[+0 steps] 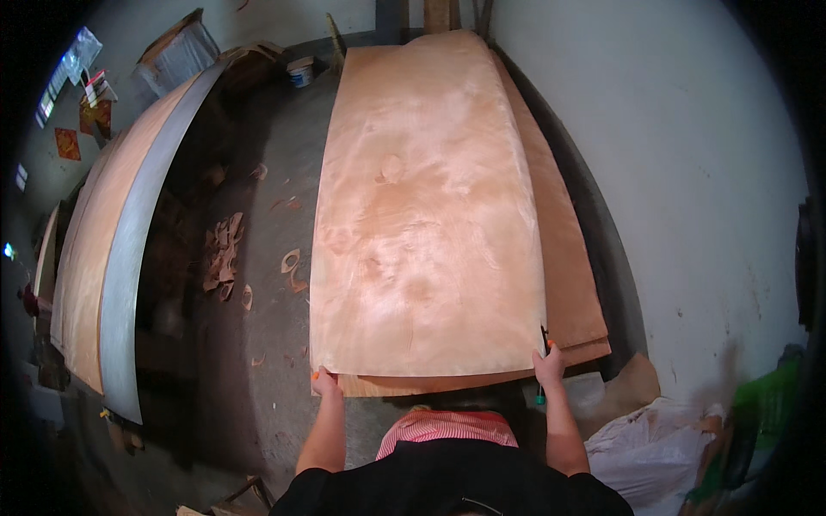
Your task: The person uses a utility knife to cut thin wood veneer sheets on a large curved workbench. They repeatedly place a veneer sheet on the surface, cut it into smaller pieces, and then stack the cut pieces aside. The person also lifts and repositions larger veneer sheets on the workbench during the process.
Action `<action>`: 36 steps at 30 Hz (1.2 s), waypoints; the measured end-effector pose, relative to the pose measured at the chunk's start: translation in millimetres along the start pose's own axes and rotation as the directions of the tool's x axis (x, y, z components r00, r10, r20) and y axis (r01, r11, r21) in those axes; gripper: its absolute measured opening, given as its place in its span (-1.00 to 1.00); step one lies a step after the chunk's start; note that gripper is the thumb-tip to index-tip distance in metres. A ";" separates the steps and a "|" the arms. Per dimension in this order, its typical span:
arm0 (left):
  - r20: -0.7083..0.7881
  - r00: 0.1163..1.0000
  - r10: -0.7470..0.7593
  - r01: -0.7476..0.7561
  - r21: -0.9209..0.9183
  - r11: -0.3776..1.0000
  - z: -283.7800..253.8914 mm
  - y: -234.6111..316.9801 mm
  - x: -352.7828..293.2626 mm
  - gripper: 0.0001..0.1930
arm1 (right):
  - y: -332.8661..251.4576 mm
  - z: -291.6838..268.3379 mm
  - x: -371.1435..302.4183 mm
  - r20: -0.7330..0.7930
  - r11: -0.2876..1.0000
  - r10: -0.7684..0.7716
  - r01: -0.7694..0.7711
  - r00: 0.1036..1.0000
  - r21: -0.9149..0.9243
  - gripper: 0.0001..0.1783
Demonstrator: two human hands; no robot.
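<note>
A large, thin sheet of pale wood veneer (422, 215) lies in front of me on a stack of similar sheets. My left hand (326, 383) is closed on its near left corner. At the near right corner, my right hand (548, 365) grips the sheet's edge. That same hand also holds a slim tool with a dark upper end and a green butt (540, 399); its kind is not clear. Orange coverings show on fingers of both hands. Under the top sheet, a darker veneer sheet (572, 284) sticks out along the right side.
To the left stands a long bench with a metal edge (129, 284) and wood sheets on it. Veneer scraps (225, 254) litter the floor between. A white bucket (300, 73) and a broom (335, 39) stand at the back. A white wall (671, 189) and white sacking (654, 447) are at right.
</note>
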State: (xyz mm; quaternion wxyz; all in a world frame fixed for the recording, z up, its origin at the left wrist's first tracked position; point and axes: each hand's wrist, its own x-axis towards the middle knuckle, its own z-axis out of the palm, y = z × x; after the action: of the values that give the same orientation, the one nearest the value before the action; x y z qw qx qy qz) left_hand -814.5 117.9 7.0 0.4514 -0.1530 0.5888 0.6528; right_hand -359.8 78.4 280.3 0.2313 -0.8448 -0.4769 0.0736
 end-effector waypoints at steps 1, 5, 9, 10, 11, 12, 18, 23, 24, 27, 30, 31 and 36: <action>-0.041 0.999 0.032 -0.031 0.010 0.999 1.9 -12.7 1.0 -0.95 | 4.6 4.3 3.0 0.006 0.999 -0.018 0.018 1.000 -0.031 -0.56; -0.090 0.990 0.112 -0.109 0.037 0.993 7.0 -48.5 -0.3 -0.89 | 31.3 30.6 7.7 -0.033 0.992 -0.060 0.056 0.998 -0.114 -0.64; -0.077 0.979 0.189 -0.180 0.115 0.977 15.8 -77.5 -3.8 -0.87 | 56.4 53.1 17.4 -0.014 0.988 -0.046 0.043 0.999 -0.147 -0.68; -0.055 0.978 0.200 -0.193 0.120 0.974 17.7 -87.1 -5.8 -0.86 | 67.6 58.9 22.8 -0.029 0.990 -0.051 0.047 0.998 -0.133 -0.69; -0.111 0.957 0.268 -0.250 0.153 0.956 18.1 -96.3 2.2 -0.87 | 75.9 65.6 32.4 -0.026 0.992 -0.067 0.064 0.997 -0.105 -0.70; -0.118 0.951 0.286 -0.263 0.174 0.949 20.3 -105.5 -2.4 -0.88 | 90.5 70.5 34.8 -0.045 0.993 -0.068 0.064 0.997 -0.096 -0.70; -0.202 0.932 0.300 -0.250 0.241 0.938 19.8 -165.0 13.2 -0.91 | 148.8 112.2 57.1 0.051 0.988 -0.031 0.039 0.998 -0.152 -0.66; -0.051 0.997 0.054 -0.051 0.054 0.997 8.2 -259.2 66.9 -0.78 | 218.0 167.0 91.8 0.073 0.962 -0.035 0.053 0.997 -0.267 -0.50; 0.034 0.996 -0.083 0.081 0.076 0.994 4.3 -265.1 69.0 -0.75 | 235.5 174.5 77.4 0.069 0.947 0.019 0.004 0.997 -0.322 -0.48; 0.019 0.967 -0.254 0.252 0.055 0.966 -8.1 -260.3 59.5 -0.48 | 236.4 172.0 90.8 0.131 0.906 -0.001 0.056 0.991 -0.419 -0.37; 0.057 0.948 -0.313 0.314 0.003 0.950 -25.2 -282.6 97.7 -0.34 | 255.6 190.2 108.6 0.206 0.885 -0.005 0.100 0.979 -0.454 -0.31; 0.048 0.941 -0.335 0.336 -0.018 0.942 -25.9 -287.7 109.9 -0.31 | 256.7 196.5 105.1 0.194 0.840 -0.004 0.108 0.981 -0.532 -0.26; 0.064 0.960 -0.273 0.270 -0.472 0.839 -42.5 -282.4 154.8 -0.42 | 291.2 232.3 94.1 0.228 0.863 0.000 0.116 0.974 -0.492 -0.23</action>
State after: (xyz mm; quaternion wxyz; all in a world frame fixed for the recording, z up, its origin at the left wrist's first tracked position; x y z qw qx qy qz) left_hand -695.8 114.2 -295.4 0.4860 -0.3431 0.3837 0.7063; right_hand -164.9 104.3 -49.8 -0.0485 -0.8475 -0.5275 0.0333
